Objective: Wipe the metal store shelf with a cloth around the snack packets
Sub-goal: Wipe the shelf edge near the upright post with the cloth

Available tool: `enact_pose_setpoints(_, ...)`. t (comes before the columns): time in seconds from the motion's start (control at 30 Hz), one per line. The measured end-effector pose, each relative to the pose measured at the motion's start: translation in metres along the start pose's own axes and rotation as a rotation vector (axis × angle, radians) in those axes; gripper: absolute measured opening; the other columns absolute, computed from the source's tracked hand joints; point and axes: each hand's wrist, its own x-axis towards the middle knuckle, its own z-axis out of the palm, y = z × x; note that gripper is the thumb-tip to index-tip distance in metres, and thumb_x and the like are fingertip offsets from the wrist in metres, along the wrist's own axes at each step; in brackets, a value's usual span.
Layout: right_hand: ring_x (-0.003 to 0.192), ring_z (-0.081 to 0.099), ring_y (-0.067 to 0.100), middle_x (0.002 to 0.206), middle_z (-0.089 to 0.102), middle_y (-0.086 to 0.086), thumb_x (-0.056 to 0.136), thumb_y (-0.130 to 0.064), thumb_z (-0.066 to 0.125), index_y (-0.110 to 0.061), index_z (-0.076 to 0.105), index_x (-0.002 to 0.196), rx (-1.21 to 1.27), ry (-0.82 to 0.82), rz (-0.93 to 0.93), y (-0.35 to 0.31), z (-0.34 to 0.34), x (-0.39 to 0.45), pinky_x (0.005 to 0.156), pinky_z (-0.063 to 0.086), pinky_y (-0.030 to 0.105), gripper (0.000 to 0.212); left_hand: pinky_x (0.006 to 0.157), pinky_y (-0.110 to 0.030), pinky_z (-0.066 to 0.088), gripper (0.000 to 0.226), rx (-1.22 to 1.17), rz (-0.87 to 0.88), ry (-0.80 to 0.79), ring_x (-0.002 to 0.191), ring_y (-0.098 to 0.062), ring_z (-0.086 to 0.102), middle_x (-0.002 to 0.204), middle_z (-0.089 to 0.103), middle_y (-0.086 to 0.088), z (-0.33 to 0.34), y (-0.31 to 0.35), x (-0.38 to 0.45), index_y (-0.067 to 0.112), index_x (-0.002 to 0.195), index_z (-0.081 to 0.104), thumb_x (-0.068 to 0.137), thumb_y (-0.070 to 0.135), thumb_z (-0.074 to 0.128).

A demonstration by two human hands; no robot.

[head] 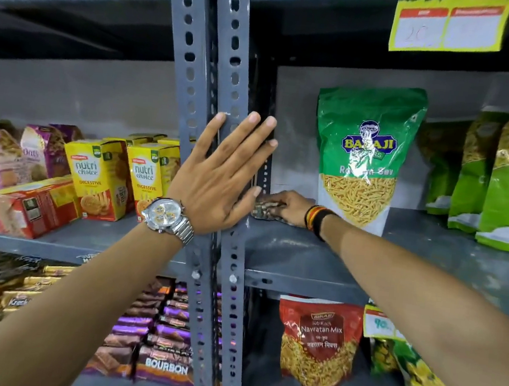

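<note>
My right hand (289, 207) presses a dark patterned cloth (265, 211) onto the grey metal shelf (318, 256), in the back left corner of the right bay. A tall green sev packet (364, 154) stands upright just right of that hand. My left hand (224, 170), with a silver watch on the wrist, lies flat and open against the perforated grey upright post (232, 64), its fingers spread. The cloth is mostly hidden under my right hand and partly behind my left palm.
More green snack packets (499, 181) stand at the far right of the same shelf. Yellow biscuit boxes (101, 176) and a red box (32, 204) fill the left bay. Below sit a red mix packet (319, 341) and biscuit packs (165, 340). A yellow price tag (447, 21) hangs above.
</note>
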Motion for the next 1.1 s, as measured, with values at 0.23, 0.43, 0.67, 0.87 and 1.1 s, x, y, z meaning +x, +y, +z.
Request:
enact_pose_setpoints(0.23, 0.115, 0.057, 0.006, 0.126, 0.06, -0.003, 0.097, -0.02, 0.058, -0.03, 0.06, 0.133, 0.023, -0.207, -0.229, 0.003, -0.012, -0.071, 0.099, 0.041, 0.009, 0.038, 0.128, -0.06, 0.004, 0.074, 0.032, -0.003, 0.007, 0.162, -0.028, 0.004, 0.175, 0.007, -0.009, 0.003, 0.0, 0.001, 0.012, 0.166, 0.014, 0.101, 0.044, 0.031)
enact_pose_setpoints(0.43, 0.11, 0.062, 0.0, 0.121, 0.066, -0.003, 0.095, -0.008, 0.06, -0.01, 0.062, 0.132, 0.134, -0.046, -0.222, -0.007, -0.028, -0.057, 0.083, 0.038, -0.006, 0.037, 0.128, -0.058, 0.001, 0.072, 0.045, -0.01, 0.0, 0.162, -0.028, 0.005, 0.175, 0.009, -0.009, 0.0, 0.0, 0.002, 0.013, 0.165, 0.016, 0.101, 0.043, 0.03)
enact_pose_setpoints(0.67, 0.119, 0.058, 0.025, 0.128, 0.062, 0.014, 0.094, -0.005, 0.06, -0.011, 0.061, 0.131, 0.005, -0.131, -0.291, -0.028, 0.014, -0.037, 0.096, 0.04, 0.016, 0.038, 0.128, -0.06, 0.005, 0.071, 0.055, 0.001, -0.007, 0.162, -0.029, 0.008, 0.174, 0.013, -0.01, 0.0, 0.0, 0.001, 0.014, 0.165, 0.019, 0.101, 0.042, 0.032)
enact_pose_setpoints(0.87, 0.11, 0.06, -0.003, 0.131, 0.061, 0.0, 0.094, -0.009, 0.062, -0.016, 0.062, 0.131, 0.082, -0.297, -0.376, -0.02, -0.012, -0.108, 0.097, 0.038, -0.001, 0.038, 0.128, -0.059, 0.006, 0.071, 0.064, -0.006, -0.016, 0.162, -0.029, 0.008, 0.174, 0.012, -0.01, -0.001, 0.001, 0.002, 0.014, 0.165, 0.018, 0.102, 0.043, 0.032)
enact_pose_setpoints(1.1, 0.107, 0.057, 0.003, 0.122, 0.063, -0.005, 0.095, -0.005, 0.058, -0.018, 0.063, 0.131, 0.084, -0.104, -0.215, -0.007, -0.032, -0.093, 0.09, 0.039, -0.001, 0.039, 0.128, -0.059, 0.005, 0.072, 0.063, -0.006, -0.001, 0.162, -0.029, 0.009, 0.175, 0.009, -0.008, 0.002, -0.001, 0.0, 0.015, 0.165, 0.018, 0.1, 0.042, 0.033)
